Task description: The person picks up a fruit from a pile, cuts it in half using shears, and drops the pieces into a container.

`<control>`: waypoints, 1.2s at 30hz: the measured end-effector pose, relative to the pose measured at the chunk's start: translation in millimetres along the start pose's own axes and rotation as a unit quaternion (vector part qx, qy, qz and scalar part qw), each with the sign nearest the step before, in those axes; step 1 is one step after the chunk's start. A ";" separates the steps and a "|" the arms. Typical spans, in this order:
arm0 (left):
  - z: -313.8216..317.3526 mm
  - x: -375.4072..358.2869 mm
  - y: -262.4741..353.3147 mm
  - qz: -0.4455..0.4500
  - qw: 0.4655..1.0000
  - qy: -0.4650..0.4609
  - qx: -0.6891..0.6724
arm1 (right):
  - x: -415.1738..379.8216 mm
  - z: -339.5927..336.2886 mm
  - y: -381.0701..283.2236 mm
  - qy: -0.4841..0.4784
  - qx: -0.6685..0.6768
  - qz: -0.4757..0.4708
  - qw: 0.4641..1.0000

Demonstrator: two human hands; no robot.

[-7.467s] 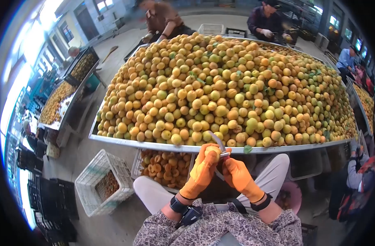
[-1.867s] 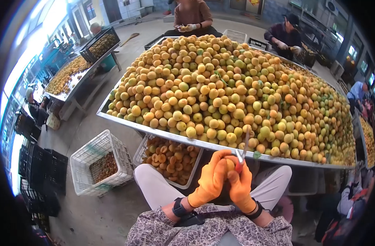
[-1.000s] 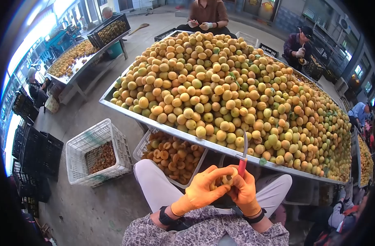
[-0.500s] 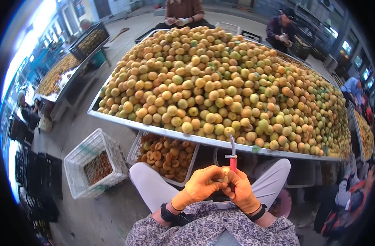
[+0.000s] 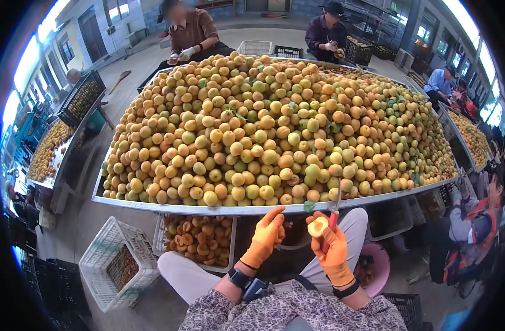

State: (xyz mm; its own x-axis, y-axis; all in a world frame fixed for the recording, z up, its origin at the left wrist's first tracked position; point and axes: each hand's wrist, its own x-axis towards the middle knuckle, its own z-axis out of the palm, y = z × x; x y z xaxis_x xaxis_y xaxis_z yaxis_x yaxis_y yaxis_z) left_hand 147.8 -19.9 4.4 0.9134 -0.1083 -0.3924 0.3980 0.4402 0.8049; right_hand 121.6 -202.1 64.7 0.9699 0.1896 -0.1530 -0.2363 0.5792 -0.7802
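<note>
My right hand, in an orange glove, grips a curved-blade knife by its red handle, blade pointing up. The same hand also holds a cut apricot, its pale inner face showing. To the left, my gloved left hand is open, fingers loosely apart, with nothing visible in it. Both hands are just in front of the metal rim of a table heaped with whole apricots. Below the rim, left of my left hand, a white crate holds halved apricots.
A white crate with brown pits stands on the floor at left. A pink basin is beside my right knee. Two people work across the table; another person sits at right.
My hands have separated: the left moved away, and the right now holds the knife and an opened apricot. The view has tilted up and shifted, showing more of the people opposite.
</note>
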 end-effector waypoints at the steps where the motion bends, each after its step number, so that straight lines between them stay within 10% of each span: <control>1: -5.5 -0.5 -3.2 -0.007 0.994 -0.067 -0.083 | 0.6 -0.9 -0.5 0.020 -0.063 -0.019 0.998; 8: -34.1 -18.9 -28.5 -0.099 0.923 -0.198 -0.314 | 21.6 24.9 46.8 -0.129 -0.282 -0.032 0.950; 15: -138.2 -82.7 57.9 0.164 0.971 0.143 0.100 | 27.0 35.9 54.3 -0.103 -0.173 0.055 0.978; 17: -159.5 -79.2 89.3 0.322 0.633 0.397 0.581 | 27.3 31.2 69.9 -0.080 -0.146 0.036 0.985; 18: -162.8 -77.9 108.9 0.356 0.553 0.407 0.633 | 28.2 29.6 76.6 -0.058 -0.127 0.016 0.990; 22: -156.8 -19.4 160.2 0.372 0.763 0.286 0.444 | 25.2 28.4 75.2 -0.057 -0.199 0.026 0.978; 32: -124.3 120.7 204.3 0.407 0.679 0.272 0.547 | 12.9 6.1 22.8 0.051 -0.162 0.060 0.984; 36: -117.4 58.9 187.4 0.250 0.741 0.206 0.588 | 12.9 -13.3 16.3 0.063 -0.137 0.058 0.987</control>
State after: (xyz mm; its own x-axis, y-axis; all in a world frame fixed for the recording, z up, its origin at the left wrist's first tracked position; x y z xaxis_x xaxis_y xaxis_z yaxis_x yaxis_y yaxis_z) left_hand 266.1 160.9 79.9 0.9645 0.1942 0.1791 0.0387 -0.7744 0.6315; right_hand 131.0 -200.8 42.0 0.9413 0.1312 -0.3110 -0.3371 0.3201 -0.8854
